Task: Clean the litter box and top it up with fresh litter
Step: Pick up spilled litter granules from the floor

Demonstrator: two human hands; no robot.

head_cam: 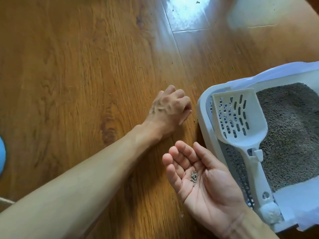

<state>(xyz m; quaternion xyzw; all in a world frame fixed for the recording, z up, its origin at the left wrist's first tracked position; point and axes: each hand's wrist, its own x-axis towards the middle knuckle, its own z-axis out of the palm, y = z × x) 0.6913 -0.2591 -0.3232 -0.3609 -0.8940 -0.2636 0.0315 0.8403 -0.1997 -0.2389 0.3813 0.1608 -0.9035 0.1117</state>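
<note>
- The right hand (pixel 203 180) lies nearest, palm up and cupped, its fingers (pixel 179 152) relaxed and straight enough to cradle a small heap of grey litter granules (pixel 193 177) in the hollow of the palm.
- Just to its right stands the white plastic litter box (pixel 205 118), smooth-walled with rounded corners, so the granules need only go rightward over the near rim.
- Across that rim rests a white slotted plastic scoop (pixel 240 116), its long axis running from the handle near the right wrist up to the perforated blade farther off.
- Inside the box lies a bed of coarse grey-brown litter (pixel 290 135), grainy and uneven.
- Farther out, the left hand (pixel 170 107) is knuckles up on the glossy wood-grain floor (pixel 77 75), fingers curled under; whether they pinch anything cannot be told.
- Loose specks (pixel 195 120) lie between that hand and the box, just beside its fingertips, so the left is the nearer hand for them.
</note>
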